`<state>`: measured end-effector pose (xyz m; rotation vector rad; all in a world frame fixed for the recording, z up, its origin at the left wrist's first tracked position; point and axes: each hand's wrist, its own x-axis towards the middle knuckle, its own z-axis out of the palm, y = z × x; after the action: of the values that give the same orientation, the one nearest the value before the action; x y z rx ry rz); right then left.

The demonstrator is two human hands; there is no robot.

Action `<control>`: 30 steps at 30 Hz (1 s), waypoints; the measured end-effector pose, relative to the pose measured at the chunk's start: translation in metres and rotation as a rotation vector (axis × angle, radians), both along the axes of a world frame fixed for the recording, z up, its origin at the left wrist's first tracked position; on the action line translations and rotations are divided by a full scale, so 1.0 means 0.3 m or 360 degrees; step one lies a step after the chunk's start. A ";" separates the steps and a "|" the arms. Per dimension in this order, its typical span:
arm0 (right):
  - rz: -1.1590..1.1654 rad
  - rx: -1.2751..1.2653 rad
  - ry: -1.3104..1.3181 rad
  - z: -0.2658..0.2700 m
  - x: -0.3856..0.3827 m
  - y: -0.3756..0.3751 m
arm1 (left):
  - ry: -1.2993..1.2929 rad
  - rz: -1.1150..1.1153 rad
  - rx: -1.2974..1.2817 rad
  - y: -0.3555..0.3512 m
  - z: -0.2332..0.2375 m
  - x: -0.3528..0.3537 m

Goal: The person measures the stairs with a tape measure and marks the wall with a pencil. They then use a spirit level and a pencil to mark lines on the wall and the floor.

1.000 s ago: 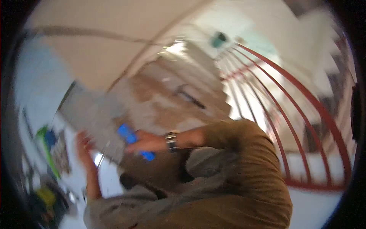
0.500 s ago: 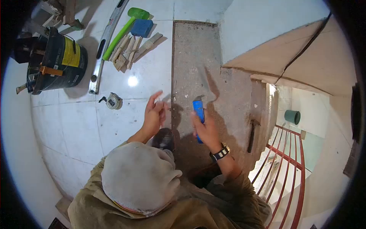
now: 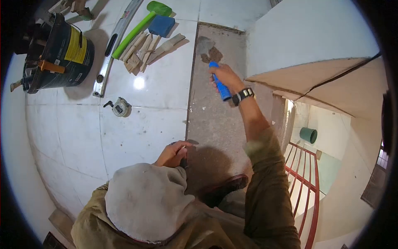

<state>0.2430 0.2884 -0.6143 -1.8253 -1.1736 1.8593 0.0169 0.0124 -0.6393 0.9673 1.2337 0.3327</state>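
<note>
My right hand [image 3: 227,79] is wrapped round the blue handle of a trowel [image 3: 224,90]. It reaches forward along the bare, rough concrete strip [image 3: 213,124]. The metal blade lies low at the strip's far end, close to the tile edge, with its shadow beside it. Nearer my body, my left hand [image 3: 174,153] hovers by the border between tile and concrete. Its fingers are curled together, and I cannot tell what is between them. A watch [image 3: 243,96] is on my right wrist.
On the white tiles [image 3: 145,128] lie a tape measure [image 3: 120,107], a spirit level [image 3: 112,52], a green mallet [image 3: 141,29], a blue sponge-like block [image 3: 161,26] and wooden pieces [image 3: 143,50]. A black bucket [image 3: 66,58] holds tools at left. A red railing [image 3: 304,182] borders a drop at right.
My right hand has carried the trowel forward to the strip's far end. My left hand has drawn back towards my body, its fingers now curled. A hammer by the right edge is now hidden.
</note>
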 end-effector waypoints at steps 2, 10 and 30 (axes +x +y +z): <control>0.0011 -0.0101 0.0005 0.031 -0.014 0.047 | -0.0031 0.0028 -0.0015 -0.001 -0.005 -0.003; 0.0592 -0.0097 -0.0419 0.022 0.027 -0.374 | -0.0062 0.0052 0.0364 0.001 -0.010 0.012; 0.0573 -0.0578 -0.0227 0.243 0.079 -0.745 | -0.0580 0.0901 -0.0051 -0.009 -0.036 -0.008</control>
<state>0.2667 0.0649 -0.5413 -2.0739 -1.3603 2.3002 0.0145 0.0097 -0.6501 0.4815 1.1493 0.8905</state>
